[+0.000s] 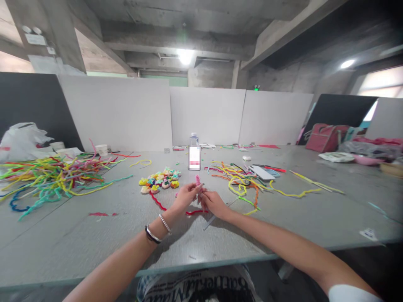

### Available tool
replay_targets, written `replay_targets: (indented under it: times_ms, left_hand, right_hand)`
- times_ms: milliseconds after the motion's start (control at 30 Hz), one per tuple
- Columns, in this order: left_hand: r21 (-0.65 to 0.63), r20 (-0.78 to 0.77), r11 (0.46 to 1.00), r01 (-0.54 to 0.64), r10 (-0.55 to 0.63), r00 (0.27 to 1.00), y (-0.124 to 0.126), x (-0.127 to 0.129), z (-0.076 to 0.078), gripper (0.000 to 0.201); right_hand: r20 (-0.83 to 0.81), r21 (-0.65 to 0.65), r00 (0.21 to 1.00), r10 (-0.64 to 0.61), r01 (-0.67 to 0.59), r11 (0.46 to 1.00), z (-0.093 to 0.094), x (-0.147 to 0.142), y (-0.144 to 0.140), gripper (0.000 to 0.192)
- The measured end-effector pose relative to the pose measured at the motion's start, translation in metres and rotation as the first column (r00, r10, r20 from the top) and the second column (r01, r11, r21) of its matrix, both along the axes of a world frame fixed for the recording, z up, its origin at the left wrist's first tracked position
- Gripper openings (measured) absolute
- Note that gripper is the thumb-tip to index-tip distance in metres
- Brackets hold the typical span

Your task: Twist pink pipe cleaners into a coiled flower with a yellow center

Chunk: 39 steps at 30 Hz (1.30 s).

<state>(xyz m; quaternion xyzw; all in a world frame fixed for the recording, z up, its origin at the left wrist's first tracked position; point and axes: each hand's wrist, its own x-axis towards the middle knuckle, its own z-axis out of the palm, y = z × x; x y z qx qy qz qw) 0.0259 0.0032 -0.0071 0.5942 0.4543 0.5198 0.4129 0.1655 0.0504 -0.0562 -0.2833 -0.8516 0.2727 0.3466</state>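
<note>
A pink fuzzy pipe cleaner (197, 180), coiled at its top, stands up out of my fingers. My left hand (188, 196) is closed and pinches it from the left. My right hand (214, 204) is closed at the lower part of the same piece, its fingertips touching those of the left. Exactly where each finger grips is hidden. On the table under my hands lie a red pipe cleaner (197, 212) and a thin grey strip (210, 222). Just left of my left hand sits a cluster of small pipe-cleaner flowers (162, 179) in several colours.
A tangled heap of pipe cleaners (63, 174) lies at left, a looser pile (234, 174) at right. A lit phone (194, 158) leans on a bottle (194, 138) ahead. Beyond the right pile lies a white phone (262, 173). A pink bag (325, 137) stands far right.
</note>
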Motion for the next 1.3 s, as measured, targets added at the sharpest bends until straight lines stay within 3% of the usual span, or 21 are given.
replay_targets:
  times_ms: [233,400,767,1300]
  left_hand:
    - [0.034,0.188,0.992,-0.119,0.111,0.976,-0.004,0.002,0.007,0.053]
    - [0.042,0.289,0.991,-0.127,0.11,0.951,-0.003,-0.002,0.011,0.053]
    - [0.016,0.213,0.992,-0.127,0.12,0.97,-0.004,0.0,0.012,0.05]
    - [0.04,0.114,0.996,-0.083,0.078,0.99,-0.004,0.006,-0.001,0.048]
  right_hand:
    - [0.023,0.001,1.0,0.02,-0.02,1.0,0.008,0.0,-0.004,0.051]
    - [0.114,0.07,0.992,0.046,-0.054,0.996,0.013,0.0,-0.008,0.046]
    - [0.171,0.1,0.985,-0.002,-0.015,0.995,0.014,0.002,-0.011,0.037]
    - [0.179,0.169,0.984,-0.009,-0.022,0.985,0.007,0.003,-0.008,0.022]
